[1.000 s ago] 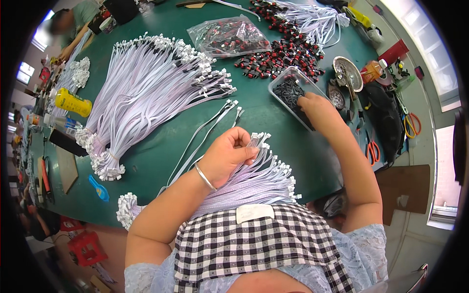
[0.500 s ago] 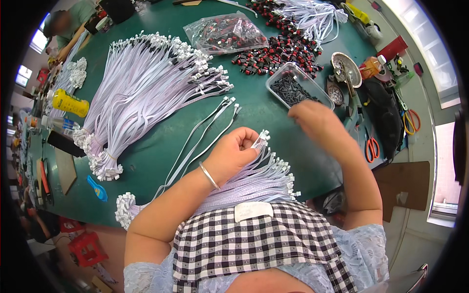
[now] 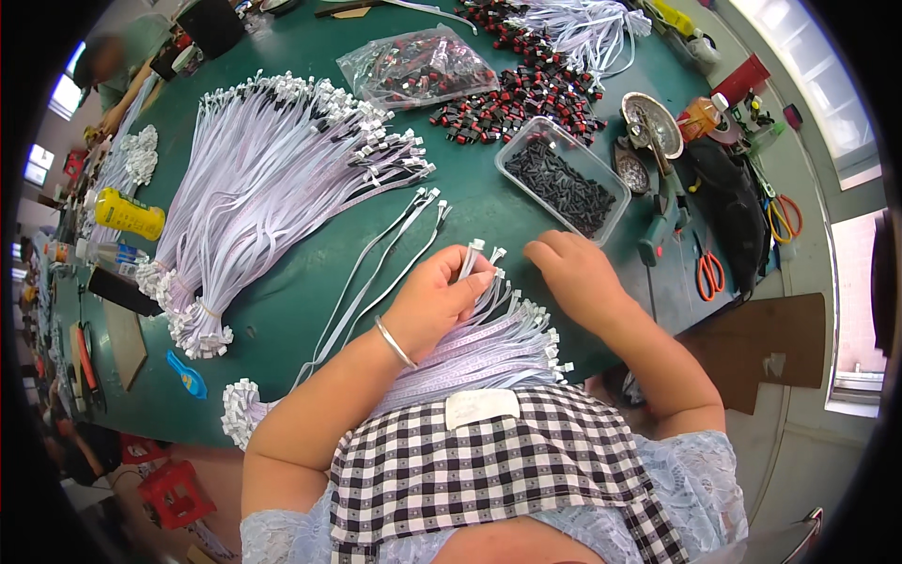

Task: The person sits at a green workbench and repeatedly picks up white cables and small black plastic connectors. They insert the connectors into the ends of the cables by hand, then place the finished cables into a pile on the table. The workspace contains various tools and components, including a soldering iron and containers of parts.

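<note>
1. Cables [image 3: 272, 179], pale ribbon ones with white plugs, lie fanned in a big heap at the left of the green surface [image 3: 470, 202].
2. Left hand [image 3: 435, 299]: its grip pinches one ribbon cable end [image 3: 473, 252], held up over the bundle [image 3: 489, 343] near the person's lap.
3. Right hand [image 3: 575, 277] has come back from the clear tray of black parts [image 3: 562, 179] and now sits just beside the plug, fingers curled; whether they pinch a part is hidden.
</note>
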Available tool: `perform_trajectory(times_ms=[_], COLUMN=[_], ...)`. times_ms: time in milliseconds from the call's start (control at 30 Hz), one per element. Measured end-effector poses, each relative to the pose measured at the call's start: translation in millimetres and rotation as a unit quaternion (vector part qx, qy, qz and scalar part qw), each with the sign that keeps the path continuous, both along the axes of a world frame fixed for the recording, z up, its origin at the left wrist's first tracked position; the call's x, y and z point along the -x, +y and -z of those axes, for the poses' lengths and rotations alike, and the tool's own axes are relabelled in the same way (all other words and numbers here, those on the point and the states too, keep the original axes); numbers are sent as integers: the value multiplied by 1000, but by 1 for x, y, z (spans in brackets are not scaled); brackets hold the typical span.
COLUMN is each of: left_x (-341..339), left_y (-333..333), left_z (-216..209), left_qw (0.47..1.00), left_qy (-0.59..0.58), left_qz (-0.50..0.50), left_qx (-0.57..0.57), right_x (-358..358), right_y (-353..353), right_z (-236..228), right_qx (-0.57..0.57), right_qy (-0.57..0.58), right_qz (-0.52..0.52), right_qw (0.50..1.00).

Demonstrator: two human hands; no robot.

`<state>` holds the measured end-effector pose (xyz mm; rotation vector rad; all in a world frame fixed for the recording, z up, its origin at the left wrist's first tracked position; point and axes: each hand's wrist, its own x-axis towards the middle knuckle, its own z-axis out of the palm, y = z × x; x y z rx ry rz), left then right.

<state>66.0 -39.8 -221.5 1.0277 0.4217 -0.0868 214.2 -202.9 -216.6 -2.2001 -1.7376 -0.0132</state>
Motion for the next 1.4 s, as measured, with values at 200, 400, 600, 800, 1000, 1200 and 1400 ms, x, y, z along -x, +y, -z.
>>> perform_trajectory(times_ms=[200,400,600,800,1000,1200,1400], left_x=[1,4,4,6,5,5,3], left_y=[-1,3,4,1,-2,-7,-6], left_z=[-10,-5,-3,-1,-5,-3,-2], left_qw=[1000,998,997,999,999,999,998], left_qy=[-2,-18,-16,-23,-24,-16,11], left_qz=[-3,-8,5,9,24,-36,-29], left_qx=[13,66,78,27,11,18,-51], right_x=[30,36,32,41,35,29,26], right_y=[19,21,16,23,18,7,18], right_z=[-16,-8,-9,-17,-12,-6,-24], right_qx=[-156,-215,-182,-165,-151,-188,-234], right_qy=[431,509,469,418,368,572,657], right_qz=[62,83,73,83,47,116,58], right_qw=[886,829,861,890,916,790,714])
